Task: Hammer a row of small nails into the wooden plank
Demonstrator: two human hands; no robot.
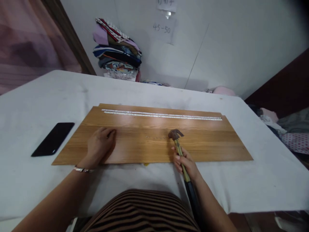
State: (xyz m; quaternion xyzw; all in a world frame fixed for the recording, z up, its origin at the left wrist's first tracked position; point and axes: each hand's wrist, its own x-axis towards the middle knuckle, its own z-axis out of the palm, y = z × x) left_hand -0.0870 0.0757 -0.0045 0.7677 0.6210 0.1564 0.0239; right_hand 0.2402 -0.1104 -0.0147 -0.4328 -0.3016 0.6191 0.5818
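A wood-grain board (pixel 135 153) lies flat on the white-covered table, with what looks like another board edge showing behind it. My right hand (pixel 191 165) grips a claw hammer (pixel 178 146) partway up its yellowish handle. The hammer's rusty head is over the board, its claw pointing right; I cannot tell whether it touches. My left hand (pixel 99 144) rests on the board's left part with curled fingers, and anything in them is hidden. Between the hands, a short row of small dark marks or nails (pixel 155 138) runs across the wood.
Two thin white strips (pixel 159 115) with fine printing run along the board's far side. A black phone (pixel 53 140) lies on the table (pixel 79 88) left of the board. Folded clothes (pixel 118 51) are stacked against the wall behind. More fabric (pixel 295 143) lies beyond the right edge.
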